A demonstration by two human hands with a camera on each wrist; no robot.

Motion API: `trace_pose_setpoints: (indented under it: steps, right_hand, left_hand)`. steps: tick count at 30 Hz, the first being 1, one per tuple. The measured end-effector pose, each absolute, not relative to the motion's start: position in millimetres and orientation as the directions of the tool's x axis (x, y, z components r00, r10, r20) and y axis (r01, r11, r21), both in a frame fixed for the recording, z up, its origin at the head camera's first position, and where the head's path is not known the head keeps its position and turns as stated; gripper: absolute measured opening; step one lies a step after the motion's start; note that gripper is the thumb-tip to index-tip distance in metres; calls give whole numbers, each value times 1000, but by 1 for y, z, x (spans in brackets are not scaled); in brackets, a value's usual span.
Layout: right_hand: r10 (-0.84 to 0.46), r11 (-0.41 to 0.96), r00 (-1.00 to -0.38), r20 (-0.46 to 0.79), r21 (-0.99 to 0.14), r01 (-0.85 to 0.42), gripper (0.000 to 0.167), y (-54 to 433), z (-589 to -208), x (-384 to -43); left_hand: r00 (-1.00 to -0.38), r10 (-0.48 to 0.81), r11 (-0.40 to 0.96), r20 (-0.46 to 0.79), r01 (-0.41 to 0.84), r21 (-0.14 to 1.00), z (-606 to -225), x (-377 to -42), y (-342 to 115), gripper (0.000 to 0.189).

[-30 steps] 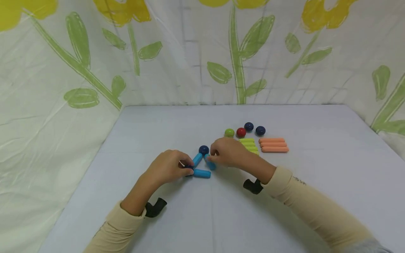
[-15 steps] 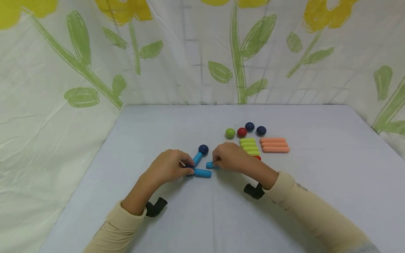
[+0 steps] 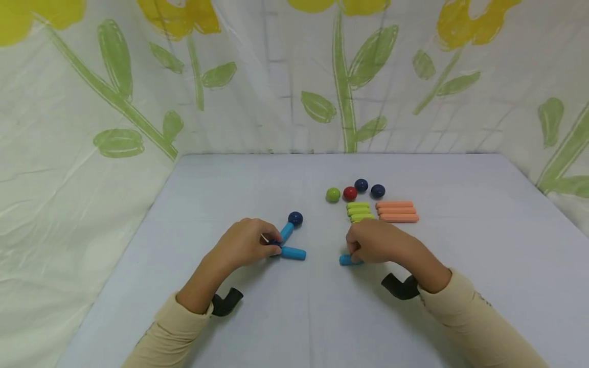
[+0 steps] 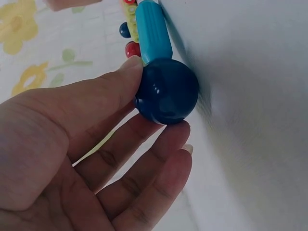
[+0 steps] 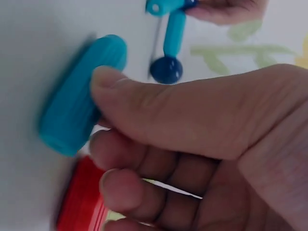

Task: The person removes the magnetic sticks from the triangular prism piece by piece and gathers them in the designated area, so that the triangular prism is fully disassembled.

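My left hand (image 3: 245, 243) pinches a glossy dark blue ball (image 4: 168, 91) between thumb and fingers, low over the table. Two blue rods meet that ball: one rod (image 3: 293, 253) points right, the other (image 3: 287, 232) slants up to a second dark blue ball (image 3: 295, 218). Off to the right, my right hand (image 3: 382, 241) pinches a separate blue rod (image 5: 82, 98), apart from the joined pieces. Below that rod in the right wrist view lies a red rod (image 5: 83, 195), which my hand hides in the head view.
Behind my right hand lie several yellow-green rods (image 3: 359, 210) and three orange rods (image 3: 397, 211) in rows. Farther back sit a green ball (image 3: 333, 194), a red ball (image 3: 350, 193) and two dark blue balls (image 3: 361, 185). Flower-printed cloth rises behind the table.
My right hand has drawn one blue rod away from the far dark blue ball and carried it right and nearer to me. The left hand stays in place on its ball.
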State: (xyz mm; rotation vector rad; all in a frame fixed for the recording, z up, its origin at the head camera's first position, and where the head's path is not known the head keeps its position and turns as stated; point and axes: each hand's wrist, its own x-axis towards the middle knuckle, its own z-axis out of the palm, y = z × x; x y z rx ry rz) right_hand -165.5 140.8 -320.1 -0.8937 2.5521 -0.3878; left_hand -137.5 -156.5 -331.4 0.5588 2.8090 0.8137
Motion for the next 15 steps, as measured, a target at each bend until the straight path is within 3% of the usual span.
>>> trace_pose_setpoints:
  steps: [15]
  right_hand:
    - [-599,789,-772,-213,-325,-522,28,169,-319,-166]
  left_hand:
    - [-912,408,777,-50,317,544,-329,-135,-158,22]
